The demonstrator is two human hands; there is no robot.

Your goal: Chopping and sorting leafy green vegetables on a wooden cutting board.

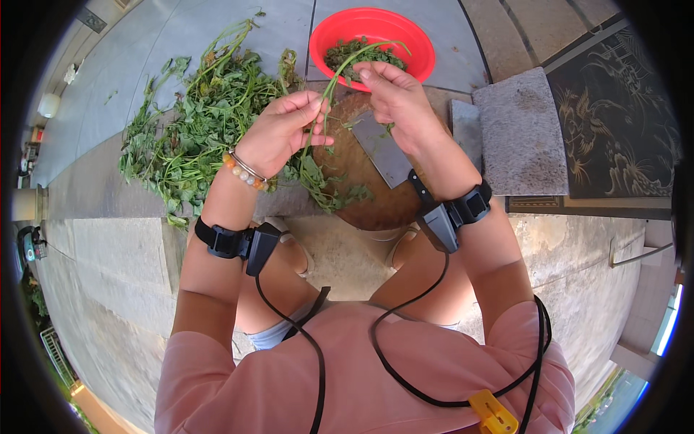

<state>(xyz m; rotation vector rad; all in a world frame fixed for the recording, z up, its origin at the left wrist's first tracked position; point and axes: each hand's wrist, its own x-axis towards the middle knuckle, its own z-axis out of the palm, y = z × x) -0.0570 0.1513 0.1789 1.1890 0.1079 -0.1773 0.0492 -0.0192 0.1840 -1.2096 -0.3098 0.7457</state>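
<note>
Currently, a green stem is pinched by the left hand, its long axis slanted rightward and away toward the red basin; the right hand, curled narrow, is held just beside the stem, though whether contact is made cannot be told.

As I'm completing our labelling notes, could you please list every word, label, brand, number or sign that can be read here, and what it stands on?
None can be read in this view.
Dark panel: pale pictorial decoration, no lettering I can make out.
Red basin and cleaver: no legible text.
Yellow clip: any marking is too small to read.
</note>
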